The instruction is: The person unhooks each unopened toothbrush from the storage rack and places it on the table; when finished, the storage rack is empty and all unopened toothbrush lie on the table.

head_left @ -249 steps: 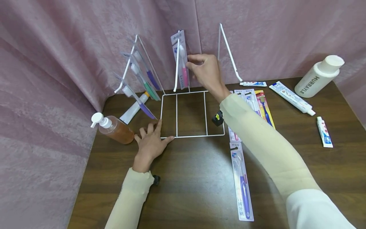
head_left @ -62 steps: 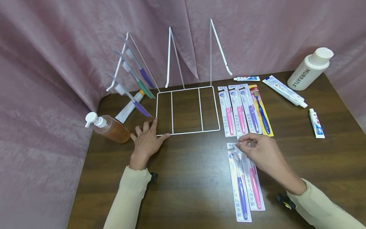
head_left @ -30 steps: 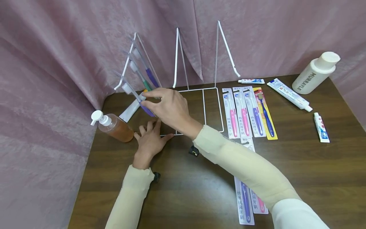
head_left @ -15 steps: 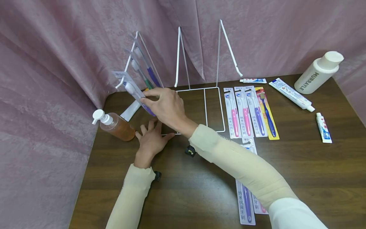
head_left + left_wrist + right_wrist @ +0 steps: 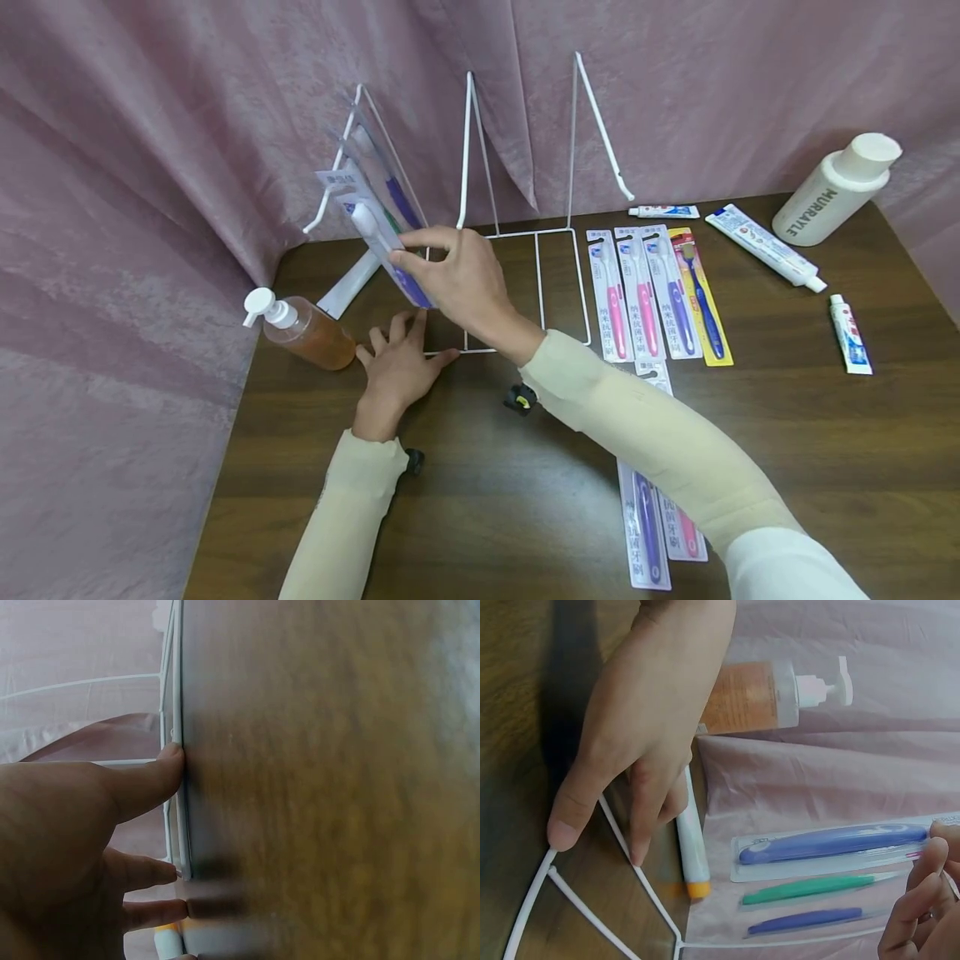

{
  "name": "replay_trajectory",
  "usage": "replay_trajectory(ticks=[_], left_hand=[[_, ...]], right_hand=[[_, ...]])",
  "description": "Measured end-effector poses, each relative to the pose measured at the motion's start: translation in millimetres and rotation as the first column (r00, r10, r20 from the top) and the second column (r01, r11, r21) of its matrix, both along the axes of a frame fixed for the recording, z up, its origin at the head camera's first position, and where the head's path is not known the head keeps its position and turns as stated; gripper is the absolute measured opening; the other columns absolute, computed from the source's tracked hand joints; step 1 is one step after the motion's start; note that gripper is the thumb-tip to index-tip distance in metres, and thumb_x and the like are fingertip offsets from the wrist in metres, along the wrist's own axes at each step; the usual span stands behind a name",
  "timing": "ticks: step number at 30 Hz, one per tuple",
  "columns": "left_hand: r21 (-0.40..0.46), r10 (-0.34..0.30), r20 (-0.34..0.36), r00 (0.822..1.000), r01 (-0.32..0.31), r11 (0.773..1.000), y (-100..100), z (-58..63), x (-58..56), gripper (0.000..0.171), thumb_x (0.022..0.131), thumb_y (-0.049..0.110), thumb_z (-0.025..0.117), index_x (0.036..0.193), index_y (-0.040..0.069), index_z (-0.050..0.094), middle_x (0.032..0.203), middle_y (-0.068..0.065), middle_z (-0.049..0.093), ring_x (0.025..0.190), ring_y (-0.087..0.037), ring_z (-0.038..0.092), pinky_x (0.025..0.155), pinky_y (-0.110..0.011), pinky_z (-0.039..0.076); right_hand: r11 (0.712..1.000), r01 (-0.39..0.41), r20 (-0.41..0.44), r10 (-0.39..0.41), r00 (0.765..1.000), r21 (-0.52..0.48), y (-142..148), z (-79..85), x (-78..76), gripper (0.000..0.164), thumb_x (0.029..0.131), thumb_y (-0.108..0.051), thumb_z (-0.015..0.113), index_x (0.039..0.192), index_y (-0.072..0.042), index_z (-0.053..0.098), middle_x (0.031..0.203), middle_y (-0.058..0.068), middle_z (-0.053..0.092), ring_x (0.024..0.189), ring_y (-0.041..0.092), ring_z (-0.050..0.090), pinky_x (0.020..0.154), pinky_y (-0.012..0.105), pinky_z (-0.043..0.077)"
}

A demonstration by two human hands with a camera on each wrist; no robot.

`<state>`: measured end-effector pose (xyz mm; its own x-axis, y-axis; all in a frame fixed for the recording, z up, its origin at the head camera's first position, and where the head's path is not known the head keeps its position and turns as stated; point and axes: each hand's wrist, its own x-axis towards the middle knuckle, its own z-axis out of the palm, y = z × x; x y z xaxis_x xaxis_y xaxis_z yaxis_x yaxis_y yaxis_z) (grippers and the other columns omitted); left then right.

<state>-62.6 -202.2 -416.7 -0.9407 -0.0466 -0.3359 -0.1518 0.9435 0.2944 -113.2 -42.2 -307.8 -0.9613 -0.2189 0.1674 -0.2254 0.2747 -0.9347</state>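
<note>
My right hand [image 5: 465, 279] pinches the edge of a packaged purple toothbrush [image 5: 372, 232] between thumb and fingers, just right of the left prong's tip. In the right wrist view the package lies below the pump bottle, with my right hand's fingers [image 5: 922, 900] at its end. Two more packaged toothbrushes, one green [image 5: 810, 888] and one purple [image 5: 804, 921], hang behind it on the left prong [image 5: 327, 187]. My left hand [image 5: 397, 371], fingers spread, presses on the front left corner of the white wire rack [image 5: 480, 351]. The middle and right prongs carry nothing.
Several packaged toothbrushes [image 5: 645, 300] lie in a row right of the rack, with two more below [image 5: 643, 525], partly under my right arm. A pump bottle [image 5: 311, 333] and toothpaste tube [image 5: 348, 285] stand left. More tubes [image 5: 765, 248] and a white bottle [image 5: 840, 192] are far right.
The pink toothbrush left the middle prong and now lies on the table beside the purple one. My right hand moved to the left prong and drew its front purple toothbrush off rightward.
</note>
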Motion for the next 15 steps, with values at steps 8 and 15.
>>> replay_trajectory(ticks=[8, 15], left_hand=[[-0.021, -0.003, -0.015, 1.000, 0.003, 1.000, 1, -1.8, -0.8, 0.101, 0.108, 0.066, 0.070, 0.184, 0.018, 0.026, 0.184, -0.019, 0.028, 0.160, -0.060, 0.026, 0.128, -0.089, 0.015], [-0.017, 0.006, -0.004, 1.000, -0.006, 1.000, 2, -1.0, -0.9, 0.101, 0.108, 0.065, 0.069, 0.184, 0.017, 0.025, 0.185, -0.019, 0.026, 0.161, -0.060, 0.026, 0.130, -0.089, 0.013]], right_hand=[[0.999, 0.020, 0.027, -0.019, 0.999, -0.051, 22, -10.7, 3.9, 0.026, 0.104, -0.028, 0.088, 0.124, -0.012, 0.091, 0.132, 0.009, 0.087, 0.113, 0.024, 0.084, 0.092, 0.043, 0.069], [0.996, 0.068, 0.054, -0.065, 0.996, -0.053, 50, -23.5, 9.0, 0.024, 0.103, -0.025, 0.089, 0.121, -0.010, 0.091, 0.129, 0.010, 0.087, 0.097, 0.024, 0.087, 0.083, 0.033, 0.067]])
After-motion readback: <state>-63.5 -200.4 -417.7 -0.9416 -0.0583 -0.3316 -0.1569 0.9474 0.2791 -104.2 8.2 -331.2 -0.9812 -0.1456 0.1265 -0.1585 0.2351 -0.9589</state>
